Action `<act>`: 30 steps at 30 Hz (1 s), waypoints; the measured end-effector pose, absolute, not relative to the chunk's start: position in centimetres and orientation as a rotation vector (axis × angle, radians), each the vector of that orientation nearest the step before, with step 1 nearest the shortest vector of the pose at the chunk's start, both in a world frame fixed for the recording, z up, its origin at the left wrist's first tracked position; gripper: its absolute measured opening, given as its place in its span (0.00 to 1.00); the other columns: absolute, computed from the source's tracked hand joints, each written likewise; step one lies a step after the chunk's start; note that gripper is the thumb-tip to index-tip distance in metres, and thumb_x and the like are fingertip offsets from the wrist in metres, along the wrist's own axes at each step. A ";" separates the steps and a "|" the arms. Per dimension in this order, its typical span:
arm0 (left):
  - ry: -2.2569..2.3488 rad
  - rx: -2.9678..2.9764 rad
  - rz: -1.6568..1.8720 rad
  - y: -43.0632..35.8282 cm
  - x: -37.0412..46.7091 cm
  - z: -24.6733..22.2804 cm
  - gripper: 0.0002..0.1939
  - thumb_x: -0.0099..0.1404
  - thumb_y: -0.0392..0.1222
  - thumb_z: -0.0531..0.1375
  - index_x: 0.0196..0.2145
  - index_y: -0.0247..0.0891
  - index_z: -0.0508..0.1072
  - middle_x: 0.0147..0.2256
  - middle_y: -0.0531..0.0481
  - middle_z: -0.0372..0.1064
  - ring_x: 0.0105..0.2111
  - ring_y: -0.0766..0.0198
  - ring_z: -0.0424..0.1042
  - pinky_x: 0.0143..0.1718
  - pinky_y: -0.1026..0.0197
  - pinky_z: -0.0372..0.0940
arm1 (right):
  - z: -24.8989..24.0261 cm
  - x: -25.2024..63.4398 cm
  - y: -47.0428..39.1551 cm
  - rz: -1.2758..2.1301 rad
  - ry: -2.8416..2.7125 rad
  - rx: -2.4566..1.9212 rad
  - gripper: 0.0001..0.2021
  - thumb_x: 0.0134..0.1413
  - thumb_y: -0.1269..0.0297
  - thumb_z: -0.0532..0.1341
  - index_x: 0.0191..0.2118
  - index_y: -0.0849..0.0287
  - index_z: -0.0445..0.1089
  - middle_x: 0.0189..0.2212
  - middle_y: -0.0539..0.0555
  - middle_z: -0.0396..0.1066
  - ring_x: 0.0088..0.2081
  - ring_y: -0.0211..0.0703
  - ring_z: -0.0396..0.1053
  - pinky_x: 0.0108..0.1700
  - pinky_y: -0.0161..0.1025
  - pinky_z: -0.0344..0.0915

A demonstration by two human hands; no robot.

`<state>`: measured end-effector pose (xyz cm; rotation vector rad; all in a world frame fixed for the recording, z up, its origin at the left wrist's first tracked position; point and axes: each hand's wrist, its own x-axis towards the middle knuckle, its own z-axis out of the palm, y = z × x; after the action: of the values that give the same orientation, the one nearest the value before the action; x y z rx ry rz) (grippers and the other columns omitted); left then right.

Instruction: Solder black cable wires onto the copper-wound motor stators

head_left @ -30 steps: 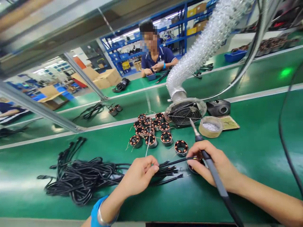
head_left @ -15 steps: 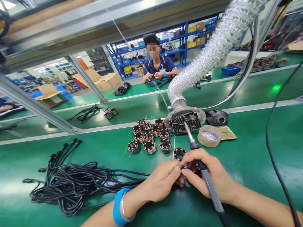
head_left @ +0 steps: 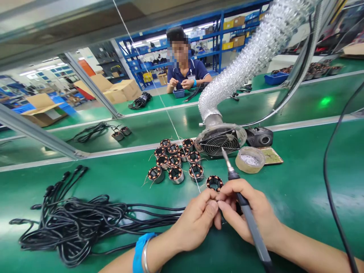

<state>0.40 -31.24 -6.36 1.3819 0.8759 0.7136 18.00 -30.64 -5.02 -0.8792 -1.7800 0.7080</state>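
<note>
My right hand (head_left: 254, 212) is closed around a soldering iron (head_left: 247, 212), its metal tip pointing up and away, in front of the fan grille. My left hand (head_left: 196, 220) is in a pinch, its fingertips meeting those of my right hand; what they pinch is hidden. Down from above runs a thin pale wire (head_left: 176, 132), reaching my left fingers. Just beyond my fingertips stands a copper-wound stator (head_left: 214, 183). Several more stators (head_left: 175, 174) are grouped behind it to the left. Black cables (head_left: 93, 223) lie in a tangled bundle, some strands passing under my left hand.
A fan-fronted extractor (head_left: 222, 143) joins a silver flexible duct (head_left: 241, 64). Beside it are a round tub (head_left: 250, 160), a sponge tray (head_left: 271, 156) and a black iron holder (head_left: 260, 137). A black cord (head_left: 330, 182) hangs at right. Across the bench a person (head_left: 186, 72) works.
The view has shifted slightly, so the bench things sit further left. My hands stay together with the iron held much as before. The pale wire now slants more.
</note>
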 end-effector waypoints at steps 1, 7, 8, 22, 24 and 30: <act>0.873 1.337 0.758 -31.4 0.5 -6.7 0.19 0.73 0.58 0.49 0.39 0.38 0.63 0.23 0.56 0.62 0.24 0.69 0.58 0.29 0.65 0.55 | -5.1 17.9 -30.7 0.682 -1.769 -0.905 0.08 0.57 0.72 0.59 0.41 0.53 0.64 0.28 0.45 0.71 0.22 0.30 0.68 0.25 0.27 0.68; 0.929 1.094 0.970 -32.1 1.3 -7.4 0.19 0.70 0.60 0.53 0.37 0.40 0.59 0.21 0.61 0.54 0.21 0.71 0.51 0.25 0.67 0.50 | -5.8 17.1 -31.4 0.631 -1.725 -1.004 0.09 0.56 0.72 0.60 0.40 0.53 0.61 0.23 0.42 0.67 0.19 0.30 0.66 0.22 0.25 0.65; 0.937 1.053 0.969 -32.0 1.3 -7.2 0.21 0.69 0.62 0.54 0.36 0.40 0.58 0.20 0.62 0.51 0.21 0.72 0.49 0.23 0.68 0.48 | -6.0 16.9 -31.6 0.618 -1.732 -0.996 0.09 0.56 0.72 0.59 0.40 0.53 0.61 0.23 0.42 0.67 0.19 0.30 0.66 0.22 0.26 0.64; 1.095 1.654 0.514 -30.6 -0.2 -5.1 0.13 0.74 0.47 0.48 0.35 0.39 0.65 0.35 0.49 0.65 0.36 0.61 0.63 0.43 0.58 0.61 | -5.3 17.5 -31.0 0.348 -2.019 -0.713 0.12 0.57 0.76 0.59 0.46 0.57 0.65 0.35 0.54 0.72 0.35 0.42 0.68 0.39 0.40 0.69; 1.087 1.697 0.484 -30.7 -0.1 -4.7 0.12 0.74 0.44 0.47 0.37 0.39 0.66 0.37 0.48 0.68 0.38 0.60 0.65 0.46 0.57 0.61 | -5.4 17.7 -30.6 0.350 -2.078 -0.661 0.12 0.61 0.76 0.56 0.49 0.57 0.65 0.34 0.54 0.72 0.34 0.42 0.66 0.38 0.40 0.68; 1.183 1.701 0.319 -30.9 -0.4 -4.2 0.11 0.74 0.46 0.47 0.35 0.40 0.62 0.27 0.55 0.62 0.29 0.64 0.61 0.33 0.61 0.57 | -6.2 18.7 -29.6 0.492 -2.114 -0.796 0.06 0.66 0.70 0.54 0.46 0.57 0.64 0.32 0.52 0.70 0.32 0.40 0.64 0.33 0.36 0.65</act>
<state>-0.45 -30.94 -4.15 1.7012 1.1834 0.3193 18.70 -29.65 -6.15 -0.7963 -2.1137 0.4918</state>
